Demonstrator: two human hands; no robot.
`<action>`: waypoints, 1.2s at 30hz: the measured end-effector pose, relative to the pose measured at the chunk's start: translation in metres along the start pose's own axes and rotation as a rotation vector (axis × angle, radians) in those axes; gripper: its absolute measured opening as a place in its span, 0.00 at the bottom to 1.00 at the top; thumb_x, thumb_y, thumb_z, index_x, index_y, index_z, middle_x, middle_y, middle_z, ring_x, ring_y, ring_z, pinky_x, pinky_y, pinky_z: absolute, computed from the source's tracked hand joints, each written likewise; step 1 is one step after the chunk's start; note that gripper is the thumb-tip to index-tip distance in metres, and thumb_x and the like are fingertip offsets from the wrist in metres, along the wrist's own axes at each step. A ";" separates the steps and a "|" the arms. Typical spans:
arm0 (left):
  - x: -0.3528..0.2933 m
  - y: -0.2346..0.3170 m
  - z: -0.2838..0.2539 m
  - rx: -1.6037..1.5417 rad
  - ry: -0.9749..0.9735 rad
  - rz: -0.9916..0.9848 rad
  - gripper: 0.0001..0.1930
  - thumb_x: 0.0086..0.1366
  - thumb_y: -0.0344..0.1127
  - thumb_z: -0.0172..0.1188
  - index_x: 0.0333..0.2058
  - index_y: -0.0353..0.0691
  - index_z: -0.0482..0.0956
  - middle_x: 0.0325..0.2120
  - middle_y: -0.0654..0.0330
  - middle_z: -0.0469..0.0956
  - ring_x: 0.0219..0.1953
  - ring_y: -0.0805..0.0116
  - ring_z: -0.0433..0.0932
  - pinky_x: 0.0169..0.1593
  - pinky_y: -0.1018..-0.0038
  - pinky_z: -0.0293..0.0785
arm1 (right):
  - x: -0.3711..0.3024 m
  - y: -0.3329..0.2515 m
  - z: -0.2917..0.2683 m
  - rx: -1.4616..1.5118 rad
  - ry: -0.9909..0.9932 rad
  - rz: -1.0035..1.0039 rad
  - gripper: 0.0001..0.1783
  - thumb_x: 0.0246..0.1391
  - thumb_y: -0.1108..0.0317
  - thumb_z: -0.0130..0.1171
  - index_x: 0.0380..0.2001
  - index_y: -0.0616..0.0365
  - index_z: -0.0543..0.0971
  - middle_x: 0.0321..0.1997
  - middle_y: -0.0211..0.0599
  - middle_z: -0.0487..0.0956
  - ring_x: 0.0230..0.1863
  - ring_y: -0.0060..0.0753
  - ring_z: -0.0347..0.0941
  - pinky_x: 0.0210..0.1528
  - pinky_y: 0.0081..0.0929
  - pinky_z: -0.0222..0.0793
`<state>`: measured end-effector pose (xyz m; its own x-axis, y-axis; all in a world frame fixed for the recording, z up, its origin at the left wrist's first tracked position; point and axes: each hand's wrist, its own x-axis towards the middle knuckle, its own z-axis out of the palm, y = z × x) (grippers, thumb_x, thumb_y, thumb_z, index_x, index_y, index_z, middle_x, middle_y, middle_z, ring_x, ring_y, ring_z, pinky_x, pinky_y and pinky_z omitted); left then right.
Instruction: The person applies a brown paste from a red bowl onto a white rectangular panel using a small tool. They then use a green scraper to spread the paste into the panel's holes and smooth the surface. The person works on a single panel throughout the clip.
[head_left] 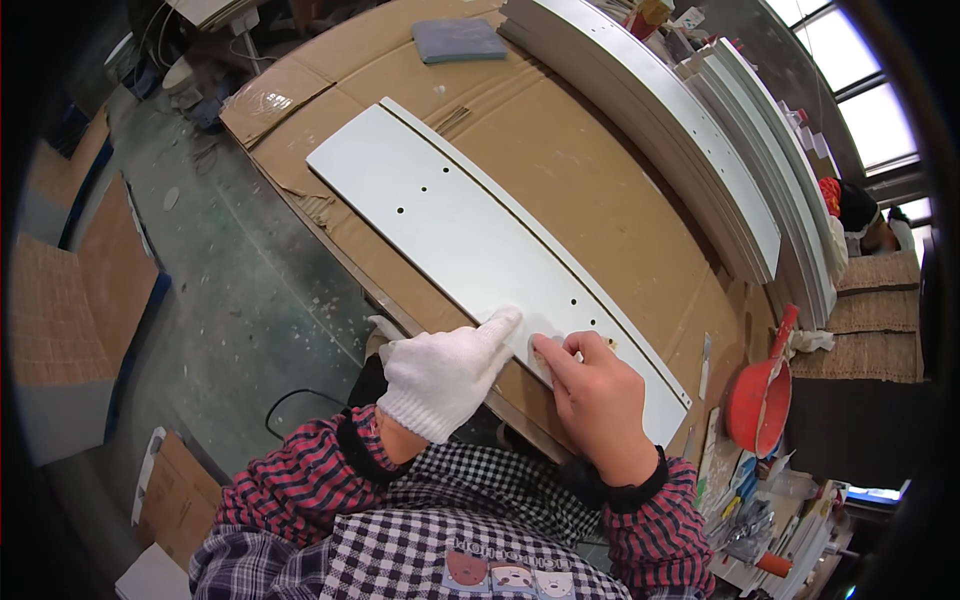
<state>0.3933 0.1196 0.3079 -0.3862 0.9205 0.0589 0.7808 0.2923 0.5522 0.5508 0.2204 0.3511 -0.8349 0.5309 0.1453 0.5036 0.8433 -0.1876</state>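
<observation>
A long white panel (pixel 480 245) with several dark holes and a groove along its far side lies slantwise before me. My left hand (pixel 440 375), in a white knit glove, grips the panel's near edge. One gloved digit presses on the top face, and the other fingers are partly hidden. Just right of it, my bare right hand (pixel 595 390) is closed in a pinch low over the panel's right part. Whatever sits between its fingertips is too small and hidden to name. A small pale bit (pixel 611 343) shows on the panel beside the right knuckles.
Brown cardboard (pixel 560 140) covers the table. Stacked white panels (pixel 660 110) stand along the far right, with more boards (pixel 770 150) behind. A grey-blue pad (pixel 458 41) lies at the back. A red dipper (pixel 757 405) and assorted tools (pixel 745 500) are at right.
</observation>
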 end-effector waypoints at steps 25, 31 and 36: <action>-0.001 -0.002 0.005 -0.024 0.026 0.013 0.18 0.64 0.43 0.62 0.53 0.54 0.81 0.23 0.56 0.82 0.24 0.55 0.82 0.29 0.63 0.79 | -0.014 -0.001 -0.001 -0.001 -0.013 0.001 0.20 0.50 0.73 0.61 0.48 0.44 0.83 0.31 0.28 0.76 0.25 0.31 0.75 0.25 0.29 0.71; -0.002 -0.002 0.004 -0.017 0.043 0.022 0.19 0.64 0.43 0.63 0.53 0.53 0.81 0.22 0.57 0.81 0.24 0.55 0.82 0.29 0.64 0.79 | -0.015 -0.001 0.003 0.027 0.008 -0.004 0.20 0.50 0.73 0.61 0.48 0.44 0.84 0.31 0.27 0.76 0.25 0.31 0.75 0.25 0.29 0.71; -0.001 -0.001 0.002 -0.030 0.016 0.008 0.18 0.64 0.43 0.62 0.53 0.53 0.81 0.21 0.57 0.81 0.23 0.56 0.82 0.28 0.64 0.79 | -0.015 0.003 0.006 0.002 0.020 0.054 0.21 0.50 0.73 0.61 0.48 0.44 0.84 0.31 0.27 0.76 0.25 0.31 0.75 0.25 0.29 0.71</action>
<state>0.3937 0.1192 0.3059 -0.3876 0.9186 0.0768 0.7689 0.2762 0.5766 0.5633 0.2150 0.3429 -0.8018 0.5775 0.1537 0.5477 0.8130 -0.1977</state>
